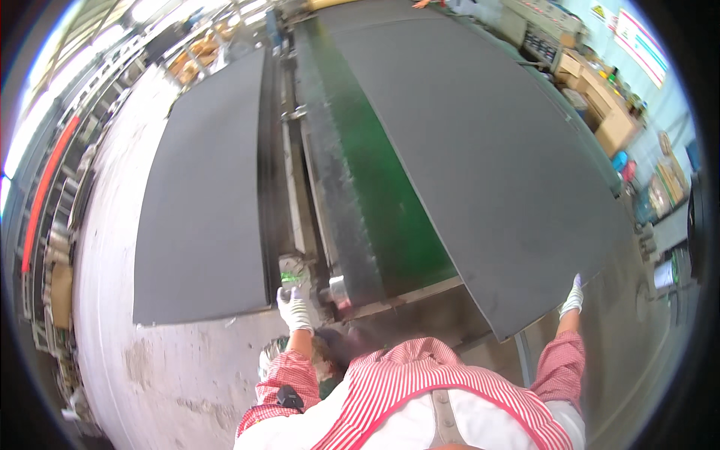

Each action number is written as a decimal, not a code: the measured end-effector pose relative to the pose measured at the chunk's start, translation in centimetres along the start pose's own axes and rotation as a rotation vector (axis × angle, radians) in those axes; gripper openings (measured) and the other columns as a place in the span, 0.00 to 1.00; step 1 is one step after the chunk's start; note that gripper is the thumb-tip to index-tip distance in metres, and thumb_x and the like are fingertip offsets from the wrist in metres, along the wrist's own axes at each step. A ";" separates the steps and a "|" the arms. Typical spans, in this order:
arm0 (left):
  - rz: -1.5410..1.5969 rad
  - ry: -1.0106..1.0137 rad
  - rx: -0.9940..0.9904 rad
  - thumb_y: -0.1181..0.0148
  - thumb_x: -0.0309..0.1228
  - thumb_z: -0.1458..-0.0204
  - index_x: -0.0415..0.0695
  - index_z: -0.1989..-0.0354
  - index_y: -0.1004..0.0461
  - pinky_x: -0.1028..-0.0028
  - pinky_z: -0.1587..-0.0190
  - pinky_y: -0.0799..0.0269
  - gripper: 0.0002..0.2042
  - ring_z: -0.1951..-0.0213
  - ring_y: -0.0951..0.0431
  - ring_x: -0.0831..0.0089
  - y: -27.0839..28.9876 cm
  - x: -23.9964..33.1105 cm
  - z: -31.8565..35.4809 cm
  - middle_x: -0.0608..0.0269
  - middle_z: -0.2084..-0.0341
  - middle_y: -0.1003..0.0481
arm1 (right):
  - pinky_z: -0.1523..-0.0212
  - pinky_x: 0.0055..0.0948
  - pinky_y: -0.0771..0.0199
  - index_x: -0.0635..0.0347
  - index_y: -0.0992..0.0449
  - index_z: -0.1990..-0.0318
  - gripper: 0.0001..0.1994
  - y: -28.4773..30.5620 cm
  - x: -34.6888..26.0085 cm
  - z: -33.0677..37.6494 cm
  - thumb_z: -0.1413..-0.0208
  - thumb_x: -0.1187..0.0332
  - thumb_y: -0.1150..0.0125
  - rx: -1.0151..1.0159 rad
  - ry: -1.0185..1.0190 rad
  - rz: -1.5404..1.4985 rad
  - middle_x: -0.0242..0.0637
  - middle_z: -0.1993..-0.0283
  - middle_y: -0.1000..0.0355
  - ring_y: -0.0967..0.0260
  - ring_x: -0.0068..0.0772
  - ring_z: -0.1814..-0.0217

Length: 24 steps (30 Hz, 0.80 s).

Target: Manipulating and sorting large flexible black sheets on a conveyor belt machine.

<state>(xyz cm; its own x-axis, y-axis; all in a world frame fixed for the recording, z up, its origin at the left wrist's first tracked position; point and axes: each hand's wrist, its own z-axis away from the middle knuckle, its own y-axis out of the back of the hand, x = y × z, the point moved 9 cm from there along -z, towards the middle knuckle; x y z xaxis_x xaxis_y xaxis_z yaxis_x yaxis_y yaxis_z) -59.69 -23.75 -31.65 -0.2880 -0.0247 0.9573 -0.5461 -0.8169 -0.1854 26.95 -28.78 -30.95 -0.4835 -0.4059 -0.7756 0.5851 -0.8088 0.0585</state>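
A large dark grey sheet [480, 142] lies on the green conveyor belt [394, 202], its near end jutting past the belt's end toward me. My right hand [572, 298], in a white striped glove, grips the near right corner of this sheet, thumb on top and the other fingers hidden beneath. My left hand [295, 310], gloved alike, is held in the air with fingers apart and nothing in them. It is close to the near right corner of a stack of similar grey sheets [206, 195], which lies left of the conveyor.
Between stack and belt runs the conveyor's metal side frame [311, 195]. A wooden desk [600, 105] with small items stands at the far right. Shelving with a red bar [49, 191] lines the left side. At the top edge, another person's hand [421, 4] shows beside the far sheet.
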 end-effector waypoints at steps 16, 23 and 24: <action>0.199 0.506 0.220 0.44 0.40 0.55 0.42 0.45 0.48 0.66 0.51 0.37 0.31 0.46 0.41 0.59 10.7 0.6 -7.5 0.53 0.44 0.48 | 0.42 0.27 0.51 0.69 0.48 0.44 0.40 -12.8 2.6 1.9 0.56 0.44 0.49 0.310 0.374 0.680 0.48 0.41 0.49 0.50 0.39 0.40; 0.174 0.600 0.292 0.40 0.45 0.59 0.44 0.59 0.36 0.74 0.70 0.30 0.23 0.64 0.29 0.68 13.1 1.0 -9.3 0.57 0.61 0.32 | 0.39 0.30 0.56 0.64 0.49 0.43 0.32 -19.5 1.3 13.8 0.51 0.55 0.49 0.205 0.791 0.801 0.46 0.40 0.51 0.55 0.40 0.37; 0.235 0.579 0.191 0.41 0.48 0.60 0.47 0.70 0.37 0.76 0.77 0.33 0.19 0.74 0.31 0.73 13.9 1.3 -10.8 0.62 0.72 0.32 | 0.39 0.29 0.56 0.64 0.49 0.43 0.31 -21.1 2.3 15.0 0.51 0.56 0.49 0.119 0.797 0.757 0.46 0.40 0.51 0.55 0.39 0.37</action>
<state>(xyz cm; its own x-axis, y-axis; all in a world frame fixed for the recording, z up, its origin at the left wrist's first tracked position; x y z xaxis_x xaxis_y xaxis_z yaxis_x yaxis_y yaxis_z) -76.15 -28.92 -35.39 -0.7889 0.0551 0.6120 -0.2827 -0.9169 -0.2819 3.71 -19.00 -24.57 0.5561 -0.4578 -0.6937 0.4654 -0.5200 0.7162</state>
